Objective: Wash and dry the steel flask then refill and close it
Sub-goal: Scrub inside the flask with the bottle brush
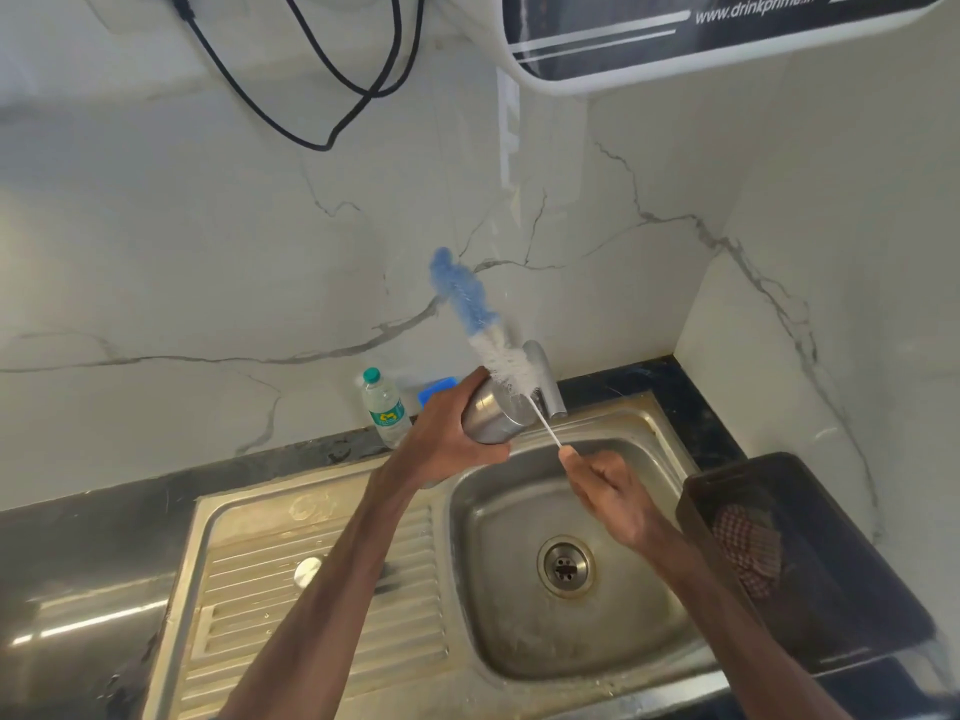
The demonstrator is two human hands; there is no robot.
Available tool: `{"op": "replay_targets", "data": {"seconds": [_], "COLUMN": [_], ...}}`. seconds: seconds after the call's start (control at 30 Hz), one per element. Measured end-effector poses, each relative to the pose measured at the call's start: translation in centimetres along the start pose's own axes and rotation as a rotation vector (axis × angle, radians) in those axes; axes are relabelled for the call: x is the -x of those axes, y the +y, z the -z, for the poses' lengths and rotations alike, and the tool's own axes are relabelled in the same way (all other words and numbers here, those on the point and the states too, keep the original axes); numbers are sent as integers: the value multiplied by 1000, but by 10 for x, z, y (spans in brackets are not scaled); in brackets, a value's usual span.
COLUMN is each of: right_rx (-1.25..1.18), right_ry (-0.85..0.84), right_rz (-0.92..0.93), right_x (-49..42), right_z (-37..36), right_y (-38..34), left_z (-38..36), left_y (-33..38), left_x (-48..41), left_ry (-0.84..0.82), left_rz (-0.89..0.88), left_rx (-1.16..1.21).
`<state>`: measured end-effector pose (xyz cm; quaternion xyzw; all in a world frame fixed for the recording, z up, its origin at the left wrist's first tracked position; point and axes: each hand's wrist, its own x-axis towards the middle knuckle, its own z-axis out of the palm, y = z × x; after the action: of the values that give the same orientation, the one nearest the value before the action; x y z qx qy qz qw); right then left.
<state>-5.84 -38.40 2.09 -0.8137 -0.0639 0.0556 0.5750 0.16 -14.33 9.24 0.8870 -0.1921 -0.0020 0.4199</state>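
The left hand [447, 439] wraps the cylindrical steel flask [496, 414] over the steel sink [519, 641]. The right hand [613, 491] pinches the handle of the blue-and-white bottle brush [467, 298], whose bristles are apparently outside the mouth. Washing is under way; drying, refilling and closing remain.

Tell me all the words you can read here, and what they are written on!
"www.drinkprime.in": on the dark panel of the white appliance on the wall, top right.
Green label on the plastic bottle behind the sink: too blurred to read.
Nothing else readable shows.
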Motion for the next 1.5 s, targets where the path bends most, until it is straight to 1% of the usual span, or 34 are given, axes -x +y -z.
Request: {"op": "replay_targets", "data": {"seconds": [0.1, 0.2, 0.43, 0.63, 0.7, 0.8, 0.9, 1.03, 1.13, 1.33, 1.43, 1.5], "right_rx": [-26, -59, -151, -160, -169, -146, -114, -16, 17, 54, 31, -45], "right_ry": [-15, -27, -23, -62, -70, -54, -58, -65, -63, -8, 42, 56], "right_rz": [-27, -57, -62, -73, -80, -74, -40, 4, 19, 40, 74, 52], "right_x": [10, 20, 0, 20, 21, 10, 3, 15, 22, -1, -10, -7], "right_z": [2, 2, 0, 3, 3, 6, 8, 10, 8, -1, -1, 1], "right_y": [16, 26, 3, 12, 7, -9, -15, 3, 11, -22, -28, -22], "left_z": [13, 20, 11, 25, 22, 12, 12, 26, 29, 8, 7, 12], "left_y": [-4, -7, 3, 0, 2, 7, 10, 3, -2, 8, 7, 1], "left_x": [0, 3, 6, 5, 7, 8, 7, 8, 10, 16, 18, 19], "left_ry": [34, 4, -10, -15, -47, -98, -103, -65, -94, -161, -81, 11], "left_rz": [27, 30, -5, 12, 0, -14, -17, 10, 28, 9, 29, 92], "left_rx": [27, 27, 66, 47, 34, 18, 12, -10, -44, -5, 54, 152]}}
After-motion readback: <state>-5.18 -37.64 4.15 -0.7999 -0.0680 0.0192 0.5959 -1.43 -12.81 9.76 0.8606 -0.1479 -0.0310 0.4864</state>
